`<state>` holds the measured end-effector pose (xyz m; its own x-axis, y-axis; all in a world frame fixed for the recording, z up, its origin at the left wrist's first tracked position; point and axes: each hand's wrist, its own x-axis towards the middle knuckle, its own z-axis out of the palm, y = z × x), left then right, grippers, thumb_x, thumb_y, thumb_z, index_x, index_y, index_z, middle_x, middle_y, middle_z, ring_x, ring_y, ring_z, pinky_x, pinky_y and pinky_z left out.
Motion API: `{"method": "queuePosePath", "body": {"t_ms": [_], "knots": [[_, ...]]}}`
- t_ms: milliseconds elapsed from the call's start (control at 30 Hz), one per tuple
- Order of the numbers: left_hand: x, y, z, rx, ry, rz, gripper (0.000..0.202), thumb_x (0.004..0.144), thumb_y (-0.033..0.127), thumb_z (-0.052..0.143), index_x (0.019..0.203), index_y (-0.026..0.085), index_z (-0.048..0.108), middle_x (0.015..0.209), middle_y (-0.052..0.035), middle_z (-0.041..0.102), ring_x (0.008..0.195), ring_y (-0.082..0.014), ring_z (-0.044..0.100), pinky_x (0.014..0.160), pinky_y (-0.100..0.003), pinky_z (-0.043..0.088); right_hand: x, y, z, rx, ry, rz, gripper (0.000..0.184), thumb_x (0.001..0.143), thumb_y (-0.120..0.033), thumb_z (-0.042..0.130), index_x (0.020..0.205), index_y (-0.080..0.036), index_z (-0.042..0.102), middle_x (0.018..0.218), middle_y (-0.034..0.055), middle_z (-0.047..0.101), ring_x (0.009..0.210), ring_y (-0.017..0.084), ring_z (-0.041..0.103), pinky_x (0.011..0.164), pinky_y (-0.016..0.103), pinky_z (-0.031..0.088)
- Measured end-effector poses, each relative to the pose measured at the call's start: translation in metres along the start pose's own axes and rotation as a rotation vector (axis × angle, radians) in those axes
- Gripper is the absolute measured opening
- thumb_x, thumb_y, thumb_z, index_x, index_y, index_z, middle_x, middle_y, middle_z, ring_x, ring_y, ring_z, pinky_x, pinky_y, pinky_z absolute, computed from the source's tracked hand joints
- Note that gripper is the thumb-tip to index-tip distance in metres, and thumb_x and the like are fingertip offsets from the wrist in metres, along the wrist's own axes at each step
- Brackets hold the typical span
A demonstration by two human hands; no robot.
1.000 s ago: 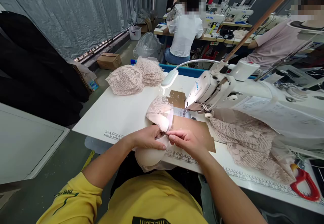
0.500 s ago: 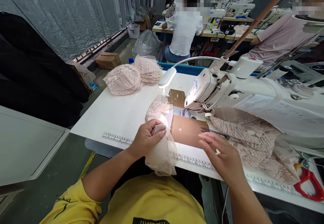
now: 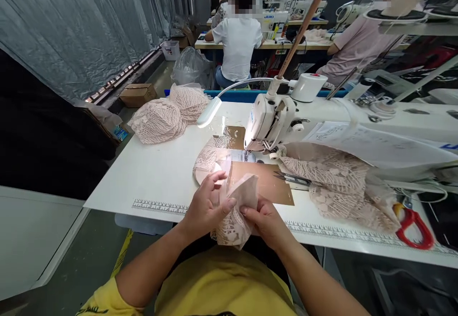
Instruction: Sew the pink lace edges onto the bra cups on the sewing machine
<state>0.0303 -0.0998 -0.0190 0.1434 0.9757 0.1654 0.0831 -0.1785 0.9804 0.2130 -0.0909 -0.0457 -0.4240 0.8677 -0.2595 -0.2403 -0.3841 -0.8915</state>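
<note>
Between my hands, at the table's front edge, is a pale pink lace fabric piece (image 3: 234,228) with a sheer layer. My left hand (image 3: 205,206) grips its left side between thumb and fingers. My right hand (image 3: 266,218) pinches its right side, thumb on top. Part of the lace (image 3: 207,158) lies on the table just beyond my left hand, near the needle area of a white sewing machine (image 3: 261,120). Small dark thread snips (image 3: 295,178) rest to the right of my hands, on the brown plate (image 3: 265,173) and against more lace fabric (image 3: 343,187).
Two stacks of lace cup pieces (image 3: 157,120) sit at the table's far left. A lamp (image 3: 209,112) arches over the table. Red-handled scissors (image 3: 417,230) lie at the right. A person in a white shirt (image 3: 238,44) and another in pink (image 3: 368,44) sit beyond.
My right hand has moved left from beside the snips and now holds the lace fabric. The fabric has been turned, showing its lace side. The view has shifted to the right.
</note>
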Motion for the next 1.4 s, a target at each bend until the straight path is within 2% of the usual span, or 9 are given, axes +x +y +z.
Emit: {"method": "queuePosePath", "body": {"t_ms": [133,333,433,567,667,867,1067,1233,1400], "knots": [[0.001,-0.007,-0.004,0.032,-0.082,-0.122,0.027,0.090,0.040,0.053,0.084,0.014,0.058,0.076,-0.0006,0.054,0.066,-0.0110,0.047,0.061,-0.022,0.040,0.003,-0.005,0.003,-0.220,-0.007,-0.094,0.039,0.078,-0.045,0.065,0.105,-0.017,0.061,0.096,0.0083,0.069,0.085,0.024,0.064,0.074,0.035,0.052],[-0.001,-0.007,0.003,0.140,0.106,-0.012,0.024,0.091,0.037,0.050,0.078,0.017,0.052,0.072,0.0004,0.050,0.065,-0.0118,0.043,0.062,-0.024,0.038,-0.001,-0.007,0.024,-0.945,0.208,-0.532,0.071,0.084,-0.033,0.056,0.146,-0.018,0.026,0.148,0.0175,0.037,0.133,0.033,0.039,0.103,0.050,0.040],[-0.004,-0.003,0.007,0.088,0.060,0.017,0.028,0.092,0.037,0.047,0.072,0.018,0.046,0.067,0.0020,0.043,0.062,-0.0112,0.039,0.060,-0.024,0.036,0.007,-0.007,0.025,-1.145,0.166,-0.615,0.063,0.082,-0.020,0.049,0.142,-0.015,0.035,0.142,0.0178,0.045,0.131,0.033,0.040,0.105,0.052,0.037],[-0.008,-0.004,0.006,-0.132,0.005,-0.092,0.033,0.090,0.045,0.049,0.073,0.019,0.045,0.063,0.0033,0.042,0.056,-0.0096,0.037,0.053,-0.022,0.033,0.020,-0.010,0.011,-0.962,0.236,-0.509,0.034,0.077,-0.015,0.044,0.104,-0.020,0.064,0.095,0.0106,0.068,0.092,0.027,0.060,0.083,0.041,0.049],[-0.005,-0.006,0.004,-0.370,0.063,-0.232,0.037,0.086,0.050,0.055,0.071,0.018,0.043,0.059,0.0049,0.040,0.052,-0.0078,0.035,0.049,-0.019,0.031,0.018,-0.007,-0.001,-0.506,0.179,-0.304,0.009,0.074,-0.020,0.049,0.074,-0.022,0.058,0.064,0.0010,0.057,0.058,0.016,0.052,0.056,0.028,0.044],[0.003,0.001,-0.007,-0.596,0.168,-0.298,0.033,0.083,0.048,0.058,0.077,0.018,0.047,0.062,0.0037,0.046,0.054,-0.0084,0.041,0.052,-0.020,0.037,0.003,-0.020,-0.027,-0.425,-0.182,-0.010,0.002,0.071,-0.020,0.060,0.071,-0.019,0.062,0.063,-0.0010,0.057,0.060,0.013,0.050,0.060,0.027,0.044],[0.001,0.007,-0.005,-0.324,-0.086,-0.168,0.040,0.085,0.051,0.056,0.068,0.018,0.042,0.055,0.0065,0.034,0.047,-0.0055,0.027,0.044,-0.018,0.023,0.001,-0.041,-0.023,-0.100,-0.049,-0.100,0.063,0.069,-0.057,0.069,0.121,-0.023,0.058,0.121,0.0123,0.062,0.106,0.025,0.060,0.087,0.037,0.049],[0.022,0.008,-0.004,0.218,-0.213,0.114,0.028,0.091,0.041,0.047,0.077,0.017,0.051,0.067,-0.0002,0.052,0.060,-0.0118,0.047,0.057,-0.024,0.040,0.000,-0.031,-0.004,0.007,-0.113,0.008,0.054,0.061,-0.056,0.077,0.097,-0.017,0.067,0.089,0.0104,0.071,0.077,0.023,0.066,0.066,0.033,0.052],[0.037,-0.009,-0.038,0.947,-0.207,0.235,0.028,0.091,0.031,0.045,0.112,0.017,0.057,0.120,-0.0127,0.058,0.115,-0.0278,0.051,0.098,-0.044,0.041,-0.043,-0.035,-0.051,-0.135,0.074,-0.062,0.045,0.066,-0.054,0.075,0.094,-0.019,0.068,0.084,0.0099,0.070,0.071,0.024,0.066,0.064,0.037,0.054]]}}
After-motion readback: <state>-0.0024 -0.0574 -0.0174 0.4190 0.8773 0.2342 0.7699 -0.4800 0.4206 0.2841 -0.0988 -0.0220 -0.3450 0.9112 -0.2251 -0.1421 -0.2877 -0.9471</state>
